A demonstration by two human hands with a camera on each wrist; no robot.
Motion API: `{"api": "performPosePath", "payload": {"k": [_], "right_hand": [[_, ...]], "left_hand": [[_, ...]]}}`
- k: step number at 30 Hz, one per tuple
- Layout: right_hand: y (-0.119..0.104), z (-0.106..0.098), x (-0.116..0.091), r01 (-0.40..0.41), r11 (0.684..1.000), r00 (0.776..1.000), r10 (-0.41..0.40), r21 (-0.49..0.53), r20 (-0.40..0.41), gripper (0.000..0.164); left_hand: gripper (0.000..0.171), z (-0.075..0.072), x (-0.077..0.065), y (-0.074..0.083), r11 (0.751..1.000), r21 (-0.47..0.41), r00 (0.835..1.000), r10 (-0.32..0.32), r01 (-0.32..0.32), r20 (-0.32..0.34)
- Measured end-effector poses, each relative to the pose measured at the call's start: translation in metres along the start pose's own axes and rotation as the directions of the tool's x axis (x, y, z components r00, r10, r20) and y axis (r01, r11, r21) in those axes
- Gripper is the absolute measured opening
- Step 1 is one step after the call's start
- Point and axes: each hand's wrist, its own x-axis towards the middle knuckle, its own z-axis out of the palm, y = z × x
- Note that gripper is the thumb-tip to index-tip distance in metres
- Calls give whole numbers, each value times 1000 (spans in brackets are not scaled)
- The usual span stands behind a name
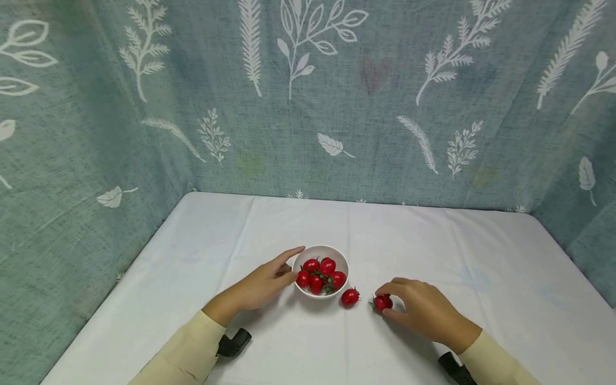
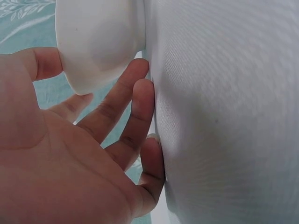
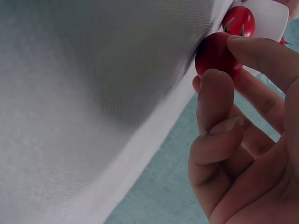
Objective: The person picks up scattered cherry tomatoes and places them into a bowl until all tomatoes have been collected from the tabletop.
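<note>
A small white bowl holds several red cherry tomatoes with green stems. My left hand is at its left side, the thumb and index finger touching the rim. In the left wrist view the thumb meets the bowl's wall, and the other fingers lie loosely bent by the cloth. To the right of the bowl, my right hand pinches a cherry tomato between thumb and fingers, low over the table. Another cherry tomato lies between that hand and the bowl.
A white cloth with faint creases covers the table. Behind and beside it hangs a green-blue curtain with white leaf prints. Black wrist straps sit under both pale sleeves.
</note>
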Motion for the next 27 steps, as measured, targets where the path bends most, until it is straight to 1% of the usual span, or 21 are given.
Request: {"api": "performPosePath", "payload": {"k": [4, 7, 11, 15, 21, 27], "right_hand": [[0, 0, 2, 7, 1000, 1000, -7, -1, 11, 23], [1, -1, 3, -3, 1000, 1000, 3, -5, 19, 24], [2, -3, 2, -16, 1000, 1000, 16, -6, 7, 25], [2, -6, 4, -3, 1000, 1000, 3, -6, -17, 26], [-2, -14, 9, 39, 999, 997, -41, -21, -63, 27], [-9, -26, 15, 125, 992, 983, -128, -33, -134, 27]], "left_hand": [[57, -1, -1, 0, 1000, -2, 1000, -13, 13, -8], [57, -1, -1, 0, 1000, -1, 1000, -11, 11, -9], [57, 0, 0, -1, 1000, -7, 1000, -1, 1, -4], [58, 0, 0, -1, 1000, -12, 1000, -2, 2, 0], [57, 0, 0, -1, 1000, -8, 1000, -3, 2, -4], [57, -1, 1, -2, 1000, 1, 1000, 12, -12, 6]]}}
